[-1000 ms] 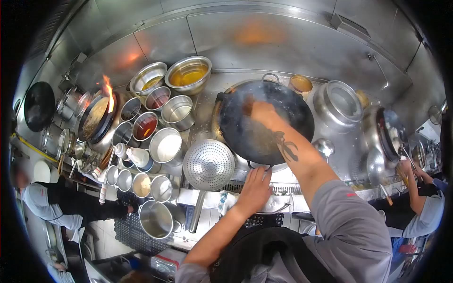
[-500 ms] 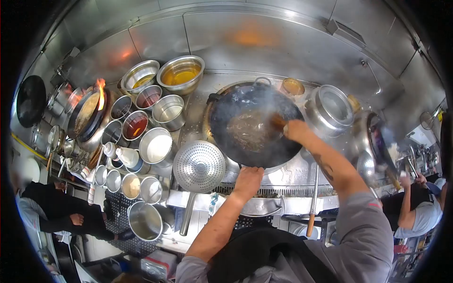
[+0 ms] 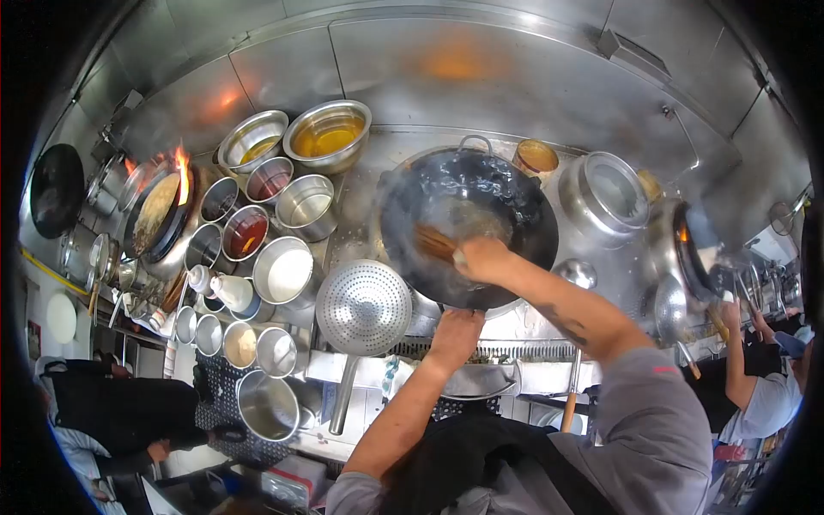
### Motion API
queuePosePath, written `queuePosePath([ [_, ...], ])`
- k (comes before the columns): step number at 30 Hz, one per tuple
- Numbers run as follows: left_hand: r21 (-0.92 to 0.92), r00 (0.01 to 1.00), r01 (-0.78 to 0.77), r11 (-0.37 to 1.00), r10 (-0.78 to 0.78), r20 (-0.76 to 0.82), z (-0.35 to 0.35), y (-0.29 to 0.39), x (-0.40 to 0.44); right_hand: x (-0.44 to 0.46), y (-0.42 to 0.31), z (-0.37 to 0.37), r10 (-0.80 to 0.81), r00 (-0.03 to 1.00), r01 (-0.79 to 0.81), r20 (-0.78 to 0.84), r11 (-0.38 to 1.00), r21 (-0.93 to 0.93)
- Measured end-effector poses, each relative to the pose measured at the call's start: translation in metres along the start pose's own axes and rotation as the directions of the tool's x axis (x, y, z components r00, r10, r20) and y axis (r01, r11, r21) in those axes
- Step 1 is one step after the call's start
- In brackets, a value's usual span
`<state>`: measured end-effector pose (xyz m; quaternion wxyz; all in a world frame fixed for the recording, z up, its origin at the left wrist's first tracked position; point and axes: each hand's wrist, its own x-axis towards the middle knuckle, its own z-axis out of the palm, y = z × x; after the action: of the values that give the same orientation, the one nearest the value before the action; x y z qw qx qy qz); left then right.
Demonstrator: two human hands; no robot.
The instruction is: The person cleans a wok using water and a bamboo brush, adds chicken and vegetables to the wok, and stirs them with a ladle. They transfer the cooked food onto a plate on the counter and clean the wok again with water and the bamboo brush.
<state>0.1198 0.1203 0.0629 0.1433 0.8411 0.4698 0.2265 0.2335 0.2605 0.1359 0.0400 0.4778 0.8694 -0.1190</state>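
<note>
A large black wok (image 3: 528, 227) sits over the burner, with some liquid and steam in its bowl. My right hand (image 3: 482, 260) is closed around a brown bamboo wok brush (image 3: 436, 243), whose bristles are against the left inner side of the wok. At the near rim, my left hand (image 3: 457, 333) is closed on the wok's handle, which the fingers mostly hide. A perforated strainer (image 3: 364, 307) lies to the left of my left hand. Right of the wok rests a ladle (image 3: 577, 274) with a wooden-ended handle.
Metal bowls of yellow oil (image 3: 329, 137) and several pots of sauces and seasonings stand on the left. Beyond them, flames (image 3: 182, 172) rise beside another wok. A lidded-looking metal pot (image 3: 608, 197) stands at right. Other people work at both sides.
My right hand has swept the brush from the wok's right side to its left. The ladle's bowl has come into view. My left hand stays on the handle.
</note>
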Motion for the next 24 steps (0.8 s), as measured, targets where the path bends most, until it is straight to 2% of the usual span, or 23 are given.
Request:
queuePosePath([
  [1,0.007,1.000,0.012,1.000,-0.012,-0.009,0.000,0.000,-0.001,-0.021,0.007,-0.009,-0.067,0.996,0.071,0.060,0.995,-0.074],
  [3,0.021,0.999,0.023,1.000,-0.023,-0.023,-0.001,0.004,-0.002,-0.042,0.034,-0.030,0.069,0.981,-0.047,0.181,0.992,-0.120],
  [5,0.018,0.999,0.032,0.999,-0.031,-0.025,-0.003,0.004,0.000,-0.032,0.072,-0.044,0.150,0.981,-0.119,0.120,0.964,-0.239],
  [8,-0.024,0.999,0.035,0.999,-0.035,0.001,-0.004,0.005,-0.001,0.024,0.109,-0.038,0.457,0.888,-0.460,-0.053,0.887,-0.051],
  [11,-0.046,0.999,0.031,0.998,-0.030,0.021,-0.012,0.005,-0.003,0.001,0.092,0.001,0.316,0.937,-0.327,-0.147,0.943,-0.060],
  [12,-0.045,0.999,0.026,0.999,-0.025,0.021,-0.015,0.005,-0.004,-0.023,0.075,-0.015,0.246,0.966,-0.252,-0.078,0.964,-0.088],
  [16,-0.045,1.000,-0.010,0.999,0.009,-0.018,-0.007,-0.003,-0.003,-0.053,0.122,-0.018,0.258,0.962,-0.263,-0.085,0.964,-0.044],
  [18,-0.069,0.998,-0.029,0.997,0.025,-0.062,-0.011,-0.004,-0.003,-0.026,0.134,-0.045,0.289,0.956,-0.293,-0.057,0.952,-0.091],
  [20,-0.078,0.996,-0.037,0.996,0.031,-0.080,-0.007,-0.001,-0.005,0.039,0.131,-0.027,0.347,0.928,-0.349,-0.134,0.937,0.004],
  [22,-0.063,0.995,-0.022,0.998,0.016,-0.098,-0.003,-0.001,-0.005,0.069,0.106,-0.010,0.362,0.913,-0.365,-0.186,0.931,0.023],
  [24,-0.062,0.999,0.011,0.998,-0.013,-0.042,-0.006,0.002,-0.009,0.030,0.090,0.006,0.233,0.962,-0.235,-0.140,0.972,0.002],
])
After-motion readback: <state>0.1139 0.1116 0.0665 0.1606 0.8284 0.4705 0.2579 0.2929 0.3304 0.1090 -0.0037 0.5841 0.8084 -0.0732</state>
